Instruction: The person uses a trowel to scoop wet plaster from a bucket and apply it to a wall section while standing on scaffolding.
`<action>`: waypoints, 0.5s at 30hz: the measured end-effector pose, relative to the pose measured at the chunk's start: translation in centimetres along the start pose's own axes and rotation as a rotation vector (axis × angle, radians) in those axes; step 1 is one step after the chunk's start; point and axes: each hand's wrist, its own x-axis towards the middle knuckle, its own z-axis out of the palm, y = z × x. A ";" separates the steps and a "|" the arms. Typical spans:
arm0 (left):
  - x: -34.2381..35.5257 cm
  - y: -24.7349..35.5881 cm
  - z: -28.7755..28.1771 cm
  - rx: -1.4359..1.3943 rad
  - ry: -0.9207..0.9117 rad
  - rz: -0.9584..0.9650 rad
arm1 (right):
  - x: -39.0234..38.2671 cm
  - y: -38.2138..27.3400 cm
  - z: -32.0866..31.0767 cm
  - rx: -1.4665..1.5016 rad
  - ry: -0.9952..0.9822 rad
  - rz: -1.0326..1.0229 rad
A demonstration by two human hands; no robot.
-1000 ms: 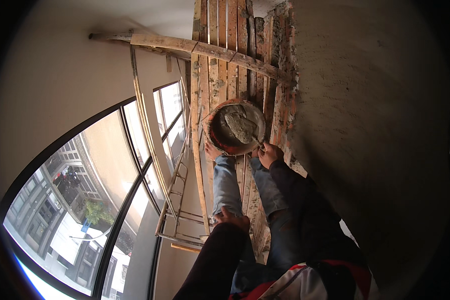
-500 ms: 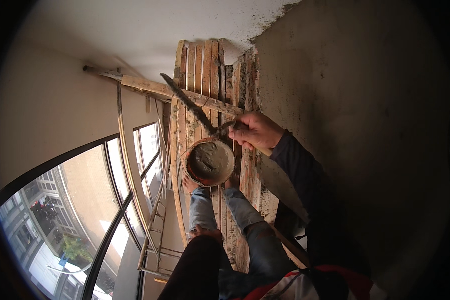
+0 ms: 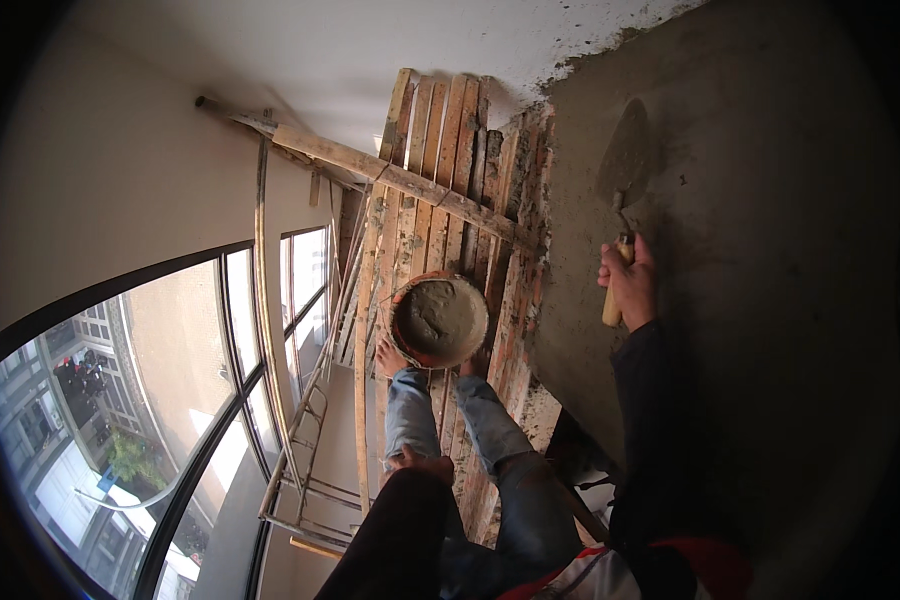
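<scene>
A trowel point(image 3: 625, 160) with a grey, mortar-smeared blade and a wooden handle is gripped in my right hand point(image 3: 635, 283). Its blade lies against or very close to the wet grey plastered wall point(image 3: 740, 250) on the right. My left hand point(image 3: 420, 463) rests on my left leg, holding nothing that shows; its fingers lie over the jeans and are partly hidden by the dark sleeve. Between my bare feet and just beyond them stands a round bucket point(image 3: 485, 318) of wet grey mortar point(image 3: 438, 318), its rim crusted.
Under my feet runs a narrow platform of wooden planks point(image 3: 435, 215), with gaps between them. A wooden beam point(image 3: 400, 180) crosses its far part. Metal scaffold poles and a ladder-like frame point(image 3: 310, 440) stand at the left, beside large windows point(image 3: 235, 390) overlooking a street below.
My right hand has moved right, carrying the trowel from above the bucket to the plastered wall. The view has shifted slightly; my left hand stays on my leg.
</scene>
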 end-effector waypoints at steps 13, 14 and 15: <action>0.2 -2.2 1.0 -0.003 -0.244 0.031 | -10.5 23.4 21.8 -1.128 -0.463 0.314; 0.0 -2.3 0.8 -0.023 -0.233 0.044 | -10.0 25.1 23.2 -1.114 -0.531 0.336; -0.2 -2.3 0.6 -0.011 -0.250 0.038 | -10.0 26.9 23.9 -1.077 -0.543 0.327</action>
